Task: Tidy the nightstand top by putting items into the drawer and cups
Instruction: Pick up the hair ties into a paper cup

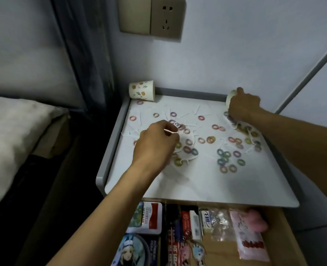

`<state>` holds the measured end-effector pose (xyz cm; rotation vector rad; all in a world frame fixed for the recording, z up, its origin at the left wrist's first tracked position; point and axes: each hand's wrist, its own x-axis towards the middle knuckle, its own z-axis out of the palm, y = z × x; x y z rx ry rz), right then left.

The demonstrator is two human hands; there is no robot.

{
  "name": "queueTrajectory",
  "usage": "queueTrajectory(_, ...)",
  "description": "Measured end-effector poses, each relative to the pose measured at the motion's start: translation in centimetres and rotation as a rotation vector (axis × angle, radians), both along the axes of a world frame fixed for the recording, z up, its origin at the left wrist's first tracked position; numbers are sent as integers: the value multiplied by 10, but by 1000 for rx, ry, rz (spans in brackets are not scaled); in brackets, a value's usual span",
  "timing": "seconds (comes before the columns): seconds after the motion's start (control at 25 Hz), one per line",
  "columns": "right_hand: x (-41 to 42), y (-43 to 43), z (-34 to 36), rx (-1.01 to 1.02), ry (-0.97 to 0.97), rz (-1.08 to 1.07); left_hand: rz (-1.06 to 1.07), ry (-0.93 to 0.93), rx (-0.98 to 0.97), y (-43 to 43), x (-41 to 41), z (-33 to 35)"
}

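nearest us, the drawer [226, 252] hangs open below both forearms, packed with packets and cards. above it the counter [197, 185] is strewn with small coloured hair ties [223, 157] and thin white sticks, most lying between the two hands. the left hand [157, 143] is curled, pinching one thin stick [171, 130] at its fingertips. further out, the right hand [242, 106] is wrapped around a tipped paper cup [231, 97] at the far right edge. beyond the left hand, a second cup [142, 91] lies on its side in the far corner.
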<state>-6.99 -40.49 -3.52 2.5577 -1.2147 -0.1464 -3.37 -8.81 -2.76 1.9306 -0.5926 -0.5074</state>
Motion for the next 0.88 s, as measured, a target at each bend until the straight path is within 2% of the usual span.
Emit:
queueTrajectory(0.16,3,2,12,-66,-78,47,-54,30,-25,-5,-8,2)
queueTrajectory(0.36,-27,42,66,28,-436,239,-56,5,-91,-6,-23,13)
queueTrajectory(0.4,-36,59,79,143,-506,282,-57,-19,-114,-7,-27,14)
queueTrajectory(0.48,-58,103,96,556,-617,338,-83,-87,-163,-9,-36,19)
queueTrajectory(0.56,-78,148,103,904,-581,370,-106,-145,-200,-10,-46,24)
queueTrajectory(0.64,-91,166,106,1079,-566,391,-94,-192,-210,-10,-52,27)
queueTrajectory(0.72,-96,153,103,1076,-680,345,-83,-233,-167,-8,-53,27)
queueTrajectory(0.8,-95,109,88,842,-780,186,-82,-216,-116,-3,-48,26)
queueTrajectory(0.88,-95,62,61,548,-559,20,-86,-184,-96,1,-43,25)
